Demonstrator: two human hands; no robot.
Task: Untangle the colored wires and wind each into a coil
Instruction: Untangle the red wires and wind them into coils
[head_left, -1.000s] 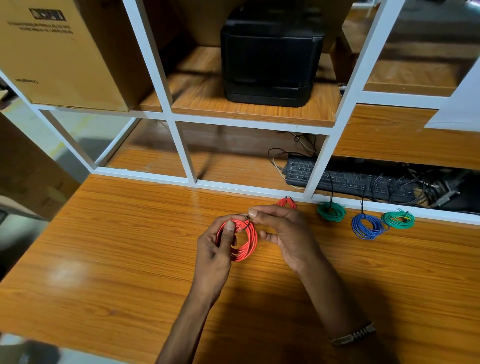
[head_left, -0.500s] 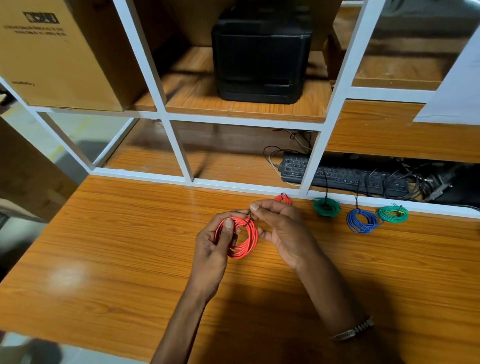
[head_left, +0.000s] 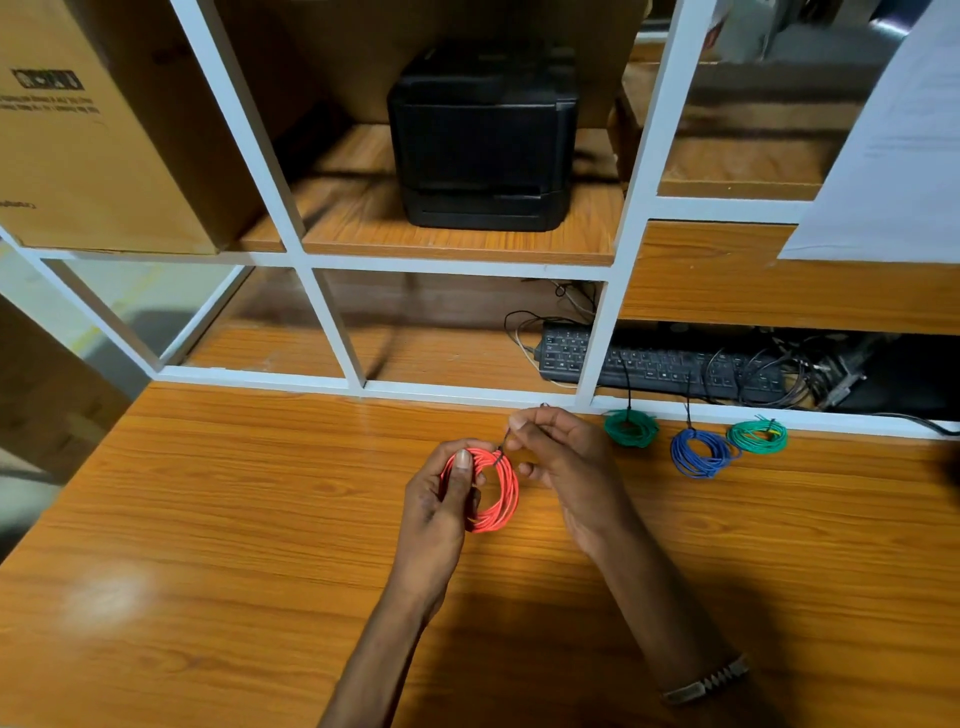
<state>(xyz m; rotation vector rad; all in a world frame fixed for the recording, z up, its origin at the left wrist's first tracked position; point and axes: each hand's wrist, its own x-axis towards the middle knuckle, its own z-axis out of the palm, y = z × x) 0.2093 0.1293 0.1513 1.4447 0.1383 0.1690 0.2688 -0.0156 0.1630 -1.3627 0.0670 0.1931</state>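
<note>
A coil of red wire (head_left: 501, 493) is held upright above the wooden desk (head_left: 260, 519). My left hand (head_left: 441, 514) grips its left side, thumb pressed on the top of the loop. My right hand (head_left: 566, 467) pinches a thin dark tie (head_left: 503, 443) that runs from the top of the red coil. Along the desk's back edge lie a dark green coil (head_left: 631, 427), a blue coil (head_left: 698, 452) and a lighter green coil (head_left: 757, 435), each bound with a dark tie. A small red coil seen earlier is hidden behind my right hand.
White shelf frames (head_left: 332, 322) rise behind the desk. A black keyboard (head_left: 660, 364) with tangled cables lies in the lower compartment, a black box (head_left: 483, 140) sits on the shelf above, a cardboard carton (head_left: 93, 130) at upper left, a white sheet (head_left: 893, 145) at right.
My right hand has drawn the tie a little up and away from the red coil. The view has shifted slightly, and the small red coil behind that hand is covered.
</note>
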